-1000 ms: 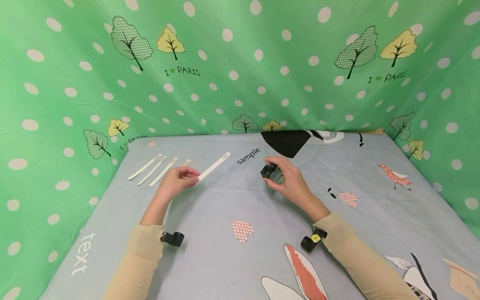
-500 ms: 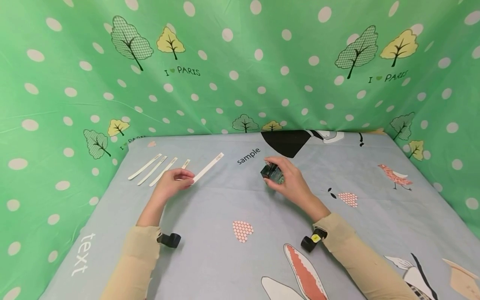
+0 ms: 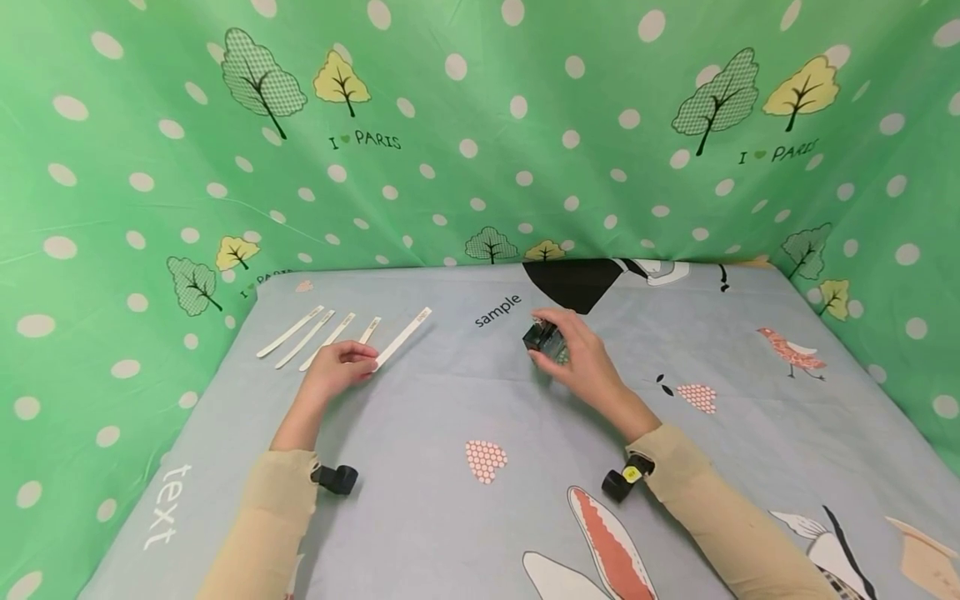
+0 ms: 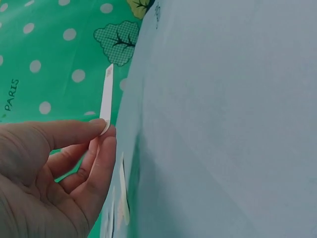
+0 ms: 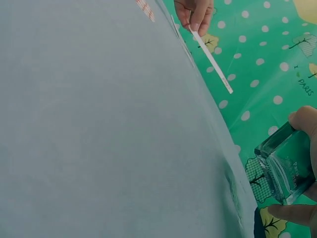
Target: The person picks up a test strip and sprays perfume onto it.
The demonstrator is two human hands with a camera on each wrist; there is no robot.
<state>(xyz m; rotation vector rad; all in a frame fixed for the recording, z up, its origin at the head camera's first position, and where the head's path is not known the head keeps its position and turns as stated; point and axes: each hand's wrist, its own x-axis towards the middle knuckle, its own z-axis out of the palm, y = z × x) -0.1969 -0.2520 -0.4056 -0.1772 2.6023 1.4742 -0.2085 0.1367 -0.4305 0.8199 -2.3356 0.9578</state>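
Note:
My left hand [image 3: 336, 371] pinches the lower end of a white paper perfume test strip [image 3: 406, 337] between thumb and fingertips. In the left wrist view the strip [image 4: 107, 94] stands up from the fingers, small print at its far end. To the right, my right hand [image 3: 588, 362] grips a square glass perfume bottle [image 3: 551, 342] between thumb and fingers, tilted with its top end to the left. Clear, thick glass shows on the bottle [image 5: 285, 163] in the right wrist view. A gap separates the strip from the bottle.
Several more test strips [image 3: 291, 332] lie side by side on the grey-blue printed cloth [image 3: 420, 517] at the left, one partly behind my left hand. A green polka-dot curtain [image 3: 450, 125] closes off the back and sides. Each wrist carries a black camera [image 3: 337, 479].
My left hand has drawn the test strip leftward, away from the bottle and nearer the strips on the cloth. My right hand keeps the bottle in nearly the same place.

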